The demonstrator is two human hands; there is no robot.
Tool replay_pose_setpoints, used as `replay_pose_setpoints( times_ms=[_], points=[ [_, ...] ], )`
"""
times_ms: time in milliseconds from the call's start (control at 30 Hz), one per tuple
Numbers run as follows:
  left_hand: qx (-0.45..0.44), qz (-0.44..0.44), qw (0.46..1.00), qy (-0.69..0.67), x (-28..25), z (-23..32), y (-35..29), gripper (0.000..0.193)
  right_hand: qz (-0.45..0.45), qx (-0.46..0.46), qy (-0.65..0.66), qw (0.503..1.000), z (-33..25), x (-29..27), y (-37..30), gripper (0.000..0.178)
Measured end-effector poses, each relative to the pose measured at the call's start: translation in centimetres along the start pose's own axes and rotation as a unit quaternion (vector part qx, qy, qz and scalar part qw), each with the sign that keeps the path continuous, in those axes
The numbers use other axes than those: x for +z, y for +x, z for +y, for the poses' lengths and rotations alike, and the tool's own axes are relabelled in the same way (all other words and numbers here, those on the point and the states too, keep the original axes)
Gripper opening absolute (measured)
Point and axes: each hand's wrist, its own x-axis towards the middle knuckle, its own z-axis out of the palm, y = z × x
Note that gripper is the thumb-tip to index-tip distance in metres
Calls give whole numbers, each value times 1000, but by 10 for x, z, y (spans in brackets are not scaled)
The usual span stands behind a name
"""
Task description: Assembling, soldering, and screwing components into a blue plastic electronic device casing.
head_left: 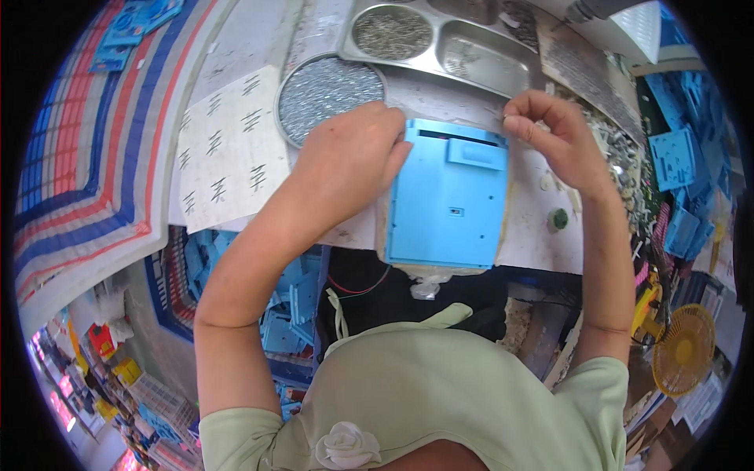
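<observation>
A flat light-blue plastic panel (444, 208) lies on the worktable, with a long slot and a raised bar along its far end. My left hand (357, 153) is closed at the panel's far left corner, thumb along the edge; the fingertips are partly hidden behind the hand. Just off the far right corner is my right hand (554, 133), thumb and forefinger pinched together. Whatever is between those fingertips is too small to make out. Beyond the left hand stands a round metal dish (328, 93) full of thin silvery pins.
A steel compartment tray (440, 35) with small metal parts stands at the back. A marked white sheet (228, 149) lies left, beside striped cloth (118, 165). A small green round piece (558, 220) sits right. Blue parts (675, 157) pile far right; a yellow fan (685, 349) stands lower right.
</observation>
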Motion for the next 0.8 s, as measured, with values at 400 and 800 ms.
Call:
replay_pose_setpoints(
  times_ms=[400, 800],
  points=[
    [-50, -118, 990, -54, -16, -9, 18, 21, -1, 96, 229, 969, 35, -1, -15, 18],
    [-97, -103, 974, -175, -17, -19, 7, 17, 16, 90, 191, 977, 31, 1, -18, 14]
  ],
)
